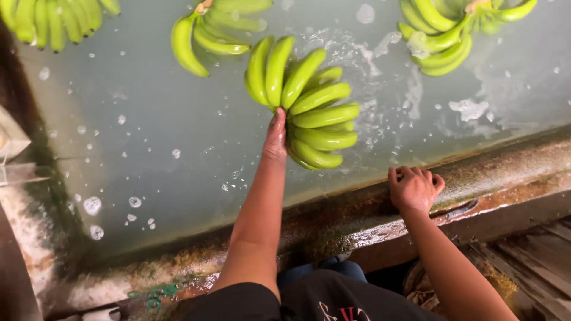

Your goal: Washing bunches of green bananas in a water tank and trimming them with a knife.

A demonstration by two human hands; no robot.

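Note:
My left hand (pixel 275 138) grips a large hand of green bananas (pixel 309 101) from its near side and holds it at the surface of the cloudy water (pixel 178 131) in a wash tank. The fruits fan out up and to the right of my fingers. My right hand (pixel 414 188) rests on the tank's wet, stained concrete rim (pixel 499 172), fingers curled over the edge, with nothing in it.
Other green banana hands float in the tank: one at top left (pixel 53 21), one at top centre (pixel 208 35), one at top right (pixel 452 32). Foam patches and bubbles dot the water. A wooden platform (pixel 535 261) lies at lower right.

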